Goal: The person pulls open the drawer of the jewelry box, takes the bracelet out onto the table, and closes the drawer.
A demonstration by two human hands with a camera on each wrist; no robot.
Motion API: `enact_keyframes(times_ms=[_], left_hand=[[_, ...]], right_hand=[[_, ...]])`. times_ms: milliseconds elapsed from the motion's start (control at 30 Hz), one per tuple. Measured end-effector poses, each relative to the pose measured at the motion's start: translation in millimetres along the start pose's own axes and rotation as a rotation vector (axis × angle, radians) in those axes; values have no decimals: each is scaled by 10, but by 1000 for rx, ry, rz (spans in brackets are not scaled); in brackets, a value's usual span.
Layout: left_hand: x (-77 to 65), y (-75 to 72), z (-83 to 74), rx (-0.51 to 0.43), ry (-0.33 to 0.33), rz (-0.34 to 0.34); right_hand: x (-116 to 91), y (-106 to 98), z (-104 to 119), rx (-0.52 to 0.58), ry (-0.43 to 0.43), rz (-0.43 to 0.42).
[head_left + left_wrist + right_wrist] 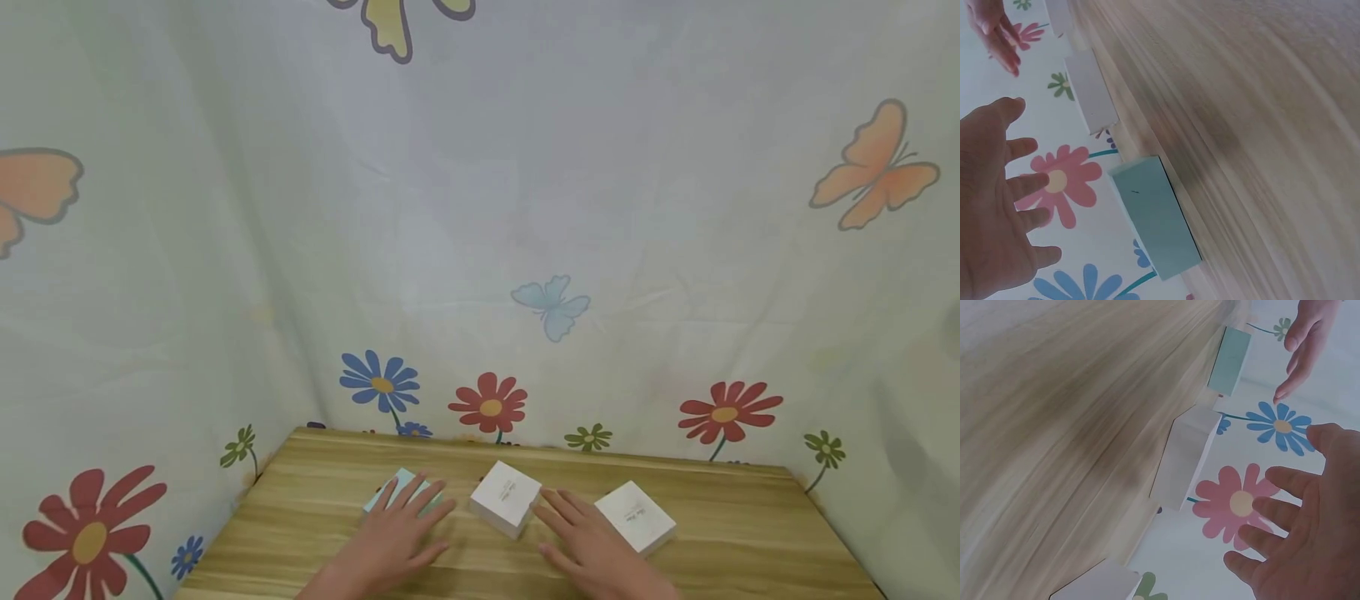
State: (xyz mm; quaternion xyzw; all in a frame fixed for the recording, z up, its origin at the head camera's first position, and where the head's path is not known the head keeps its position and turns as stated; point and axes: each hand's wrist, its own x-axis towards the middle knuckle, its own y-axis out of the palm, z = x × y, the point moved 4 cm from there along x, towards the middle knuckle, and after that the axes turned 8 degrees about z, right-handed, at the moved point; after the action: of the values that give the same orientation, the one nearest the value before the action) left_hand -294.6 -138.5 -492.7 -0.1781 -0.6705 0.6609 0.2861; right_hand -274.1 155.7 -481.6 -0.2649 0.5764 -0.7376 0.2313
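Observation:
Three small boxes rest in a row on the wooden table: a mint-green box (402,480) at left, a white box (507,493) in the middle and a second white box (636,516) at right. My left hand (393,533), fingers spread and palm down, is raised over the table and partly hides the green box in the head view. My right hand (588,537), spread likewise, hovers between the two white boxes. Both palms are bare of any object; in the left wrist view the green box (1159,219) stands apart from the fingers.
The wood-grain table (315,475) ends at the back against a pale curtain (450,208) printed with flowers and butterflies. The curtain also hangs along the left and right sides. Faint gold lettering shows on the white boxes' tops.

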Motion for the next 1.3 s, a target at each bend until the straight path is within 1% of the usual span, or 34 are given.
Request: enact_keyframes(times_ms=[67,200,267,433,533,600,700,833,900,1067,1200,1300], left_hand=[[-27,2,19,-7,-5,-2],[-57,15,69,-16,-30,40],[-69,29,95,-24,-41,53],[-99,67,158,-14,-54,37],[-120,85,193,-23,-57,39],[-135,108,221,-36,-65,51],[-158,149,265,-62,-92,92],[-184,203,323,-85,-132,154],[-197,216,347,-95,-145,167],[-220,215,376,-114,-155,169],[-230,224,385,-131,-166,188],[-234,236,397,-131,-170,182]], right_hand=[[23,7,10,-9,4,1],[82,45,17,-20,19,20],[115,64,25,-26,15,16],[195,83,72,-13,-23,-22],[238,94,103,7,-33,-22],[262,99,126,22,-29,-8],[294,120,156,14,-34,5],[334,141,191,7,-56,1],[356,152,206,8,-69,-5],[419,178,239,22,-78,0],[468,179,281,49,-79,-4],[514,193,312,51,-84,-3]])
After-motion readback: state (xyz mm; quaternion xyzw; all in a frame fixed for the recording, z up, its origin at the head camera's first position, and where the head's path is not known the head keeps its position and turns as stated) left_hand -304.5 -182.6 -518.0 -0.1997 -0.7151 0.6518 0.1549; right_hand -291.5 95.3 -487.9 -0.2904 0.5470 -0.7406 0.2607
